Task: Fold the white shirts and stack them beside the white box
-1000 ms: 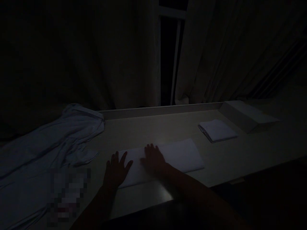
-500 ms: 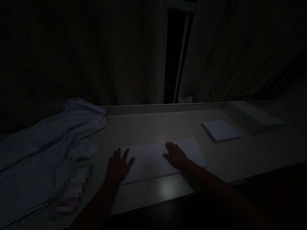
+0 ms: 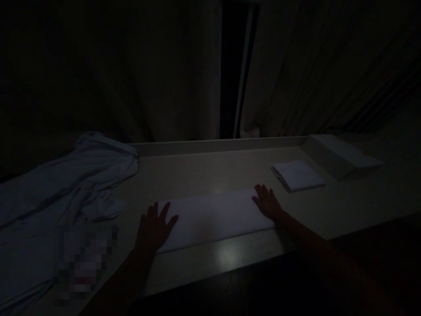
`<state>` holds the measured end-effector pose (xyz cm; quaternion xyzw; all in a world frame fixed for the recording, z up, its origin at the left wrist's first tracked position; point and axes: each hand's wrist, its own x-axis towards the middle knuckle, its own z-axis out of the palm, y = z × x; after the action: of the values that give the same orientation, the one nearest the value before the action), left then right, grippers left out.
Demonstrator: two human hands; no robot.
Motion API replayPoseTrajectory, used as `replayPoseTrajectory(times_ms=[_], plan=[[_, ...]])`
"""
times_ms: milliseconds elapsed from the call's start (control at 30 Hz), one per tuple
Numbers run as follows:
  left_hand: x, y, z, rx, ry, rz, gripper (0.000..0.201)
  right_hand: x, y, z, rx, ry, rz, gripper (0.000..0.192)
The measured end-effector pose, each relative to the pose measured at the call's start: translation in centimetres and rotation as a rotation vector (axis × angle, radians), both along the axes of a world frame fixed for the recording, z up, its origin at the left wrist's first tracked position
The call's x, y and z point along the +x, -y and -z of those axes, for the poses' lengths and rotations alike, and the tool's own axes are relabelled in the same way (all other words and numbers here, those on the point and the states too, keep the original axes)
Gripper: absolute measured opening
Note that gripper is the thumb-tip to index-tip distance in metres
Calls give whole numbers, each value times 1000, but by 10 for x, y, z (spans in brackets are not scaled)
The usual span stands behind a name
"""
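A long white cloth (image 3: 215, 217), folded into a flat strip, lies across the desk in front of me; the dim light hides what kind of cloth it is. My left hand (image 3: 154, 230) rests flat on its left end with the fingers spread. On the right end lies my right hand (image 3: 268, 204), palm down, its fingers stretched out and the thumb apart. Neither hand grips anything. Beyond my right hand sits a smaller folded white cloth (image 3: 299, 174), squared into a flat pad.
Crumpled pale cloth (image 3: 82, 175) is heaped along the left of the pale desk (image 3: 184, 173). A blurred patch (image 3: 85, 263) covers something beside it. A pale box-like block (image 3: 342, 153) stands at the back right. Dark curtains (image 3: 171, 79) hang behind the desk's low back ledge.
My right hand has slid right along the folded cloth, from past its middle to its right end. My left hand stays on the left end. The view has shifted slightly.
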<state>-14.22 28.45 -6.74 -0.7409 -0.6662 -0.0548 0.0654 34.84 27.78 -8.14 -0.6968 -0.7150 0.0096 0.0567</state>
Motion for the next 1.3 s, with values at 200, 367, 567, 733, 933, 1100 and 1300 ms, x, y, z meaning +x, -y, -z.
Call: replayPoseTrajectory(times_ms=[200, 367, 567, 733, 933, 1100, 1300], plan=[[-2, -4, 9, 27, -51, 8, 72, -3, 3, -7, -19, 6, 12, 68], [0, 1, 2, 14, -8, -6, 72, -10, 5, -28, 12, 47, -32, 67], [3, 4, 2, 76, -4, 18, 72, -108, 24, -50, 79, -32, -99, 66], [4, 6, -4, 35, 0, 13, 70, -262, 56, -38, 39, -240, -427, 73], [5, 11, -12, -1, 16, 35, 69, -308, 61, -31, 41, -283, -435, 74], [3, 8, -1, 47, -18, 24, 71, -225, 63, -33, 18, -210, -371, 77], [-3, 1, 9, 65, -5, 47, 72, -73, 75, -24, 27, -71, -187, 77]])
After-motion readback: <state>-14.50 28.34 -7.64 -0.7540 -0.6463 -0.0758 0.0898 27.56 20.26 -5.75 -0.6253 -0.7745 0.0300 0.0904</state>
